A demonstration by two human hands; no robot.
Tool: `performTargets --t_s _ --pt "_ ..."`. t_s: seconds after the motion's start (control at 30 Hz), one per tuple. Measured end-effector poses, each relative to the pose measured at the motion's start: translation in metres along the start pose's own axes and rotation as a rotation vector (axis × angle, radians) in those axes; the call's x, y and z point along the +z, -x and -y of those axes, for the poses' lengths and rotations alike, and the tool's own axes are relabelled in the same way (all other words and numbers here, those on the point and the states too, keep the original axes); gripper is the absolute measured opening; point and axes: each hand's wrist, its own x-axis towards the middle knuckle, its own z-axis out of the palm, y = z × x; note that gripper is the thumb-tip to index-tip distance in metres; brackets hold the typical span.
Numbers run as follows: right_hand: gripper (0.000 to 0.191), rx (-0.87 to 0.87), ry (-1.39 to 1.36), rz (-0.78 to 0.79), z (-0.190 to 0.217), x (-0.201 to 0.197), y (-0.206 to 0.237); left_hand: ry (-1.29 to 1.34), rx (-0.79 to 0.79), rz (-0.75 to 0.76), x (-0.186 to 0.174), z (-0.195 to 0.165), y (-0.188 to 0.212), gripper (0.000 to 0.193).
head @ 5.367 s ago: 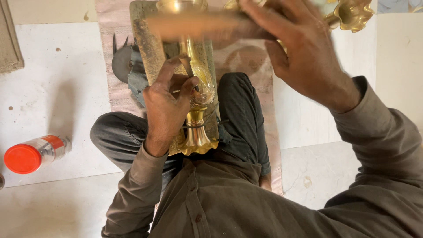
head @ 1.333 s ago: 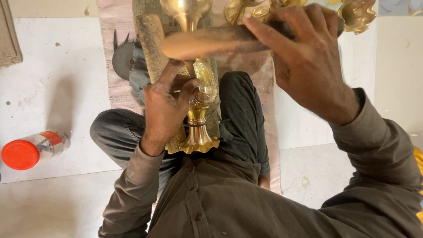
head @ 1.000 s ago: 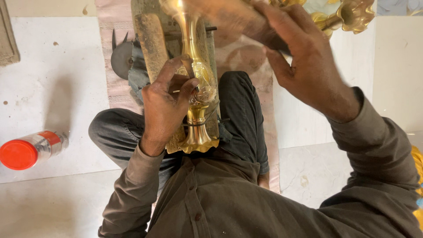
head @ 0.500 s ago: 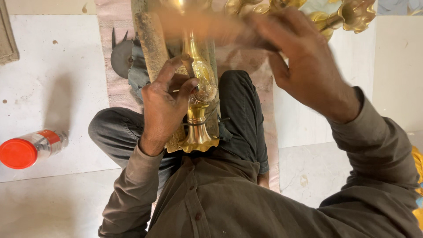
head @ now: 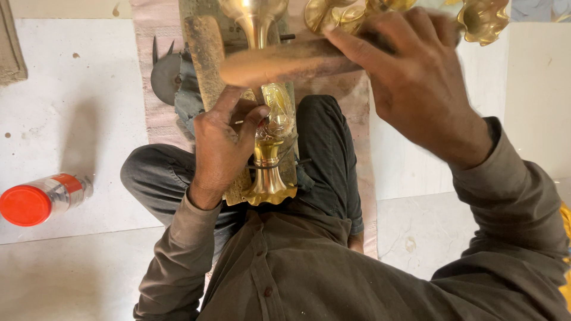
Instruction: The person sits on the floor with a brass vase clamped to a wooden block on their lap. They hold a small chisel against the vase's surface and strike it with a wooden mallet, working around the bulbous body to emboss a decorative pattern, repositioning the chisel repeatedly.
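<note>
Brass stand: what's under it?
Under the brass stand lies a worn wooden board across the person's lap, over dark trousers. The left hand covers the board's middle, so contact there is hidden.

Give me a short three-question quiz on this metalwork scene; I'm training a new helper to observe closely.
1. True or false: the left hand rests on the shiny brass vase-shaped piece lying across the seated person's lap.
2. Multiple choice: the right hand grips
A. a clear bottle
B. a brown wooden mallet-like tool
C. a grey toothed disc
3. Fill in: the clear plastic bottle lying on the pale floor has a ___ cap.

Key: 1 true; 2 B; 3 red-orange.
</note>
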Motion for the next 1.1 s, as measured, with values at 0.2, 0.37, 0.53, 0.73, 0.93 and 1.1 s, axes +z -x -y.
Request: performTargets --t_s 0.2,0.37,0.53,0.73,0.93,1.1 --pt "0.055 0.02 -0.084 -0.039 0.0047 -0.0029 -0.0032 -0.027 -0.003 -0.011 0.0012 0.0037 0.0001 0.044" --pt "0.055 -0.065 -0.083 -0.074 0.0039 0.0002 -0.002 0.006 -0.023 0.001 0.001 0.0023 0.0008 0.046" --pt "0.058 -0.027 -0.083 -0.074 -0.0001 0.0046 0.0015 0.035 0.025 -0.002 -0.0002 -0.0002 0.0007 0.044" --pt "0.057 -0.085 0.176 -0.049 -0.0009 0.0045 0.0029 0.038 -0.006 0.007 -0.0005 -0.0024 0.0007 0.045" --pt "0.054 -0.065 0.164 -0.077 0.0043 0.0029 -0.0002 0.017 -0.011 0.005 -0.0006 -0.0009 0.0011 0.049" --pt "0.055 -0.08 -0.058 -0.111 0.0067 0.0003 -0.0021 -0.012 0.018 0.01 0.0 0.0009 0.0024 0.045"
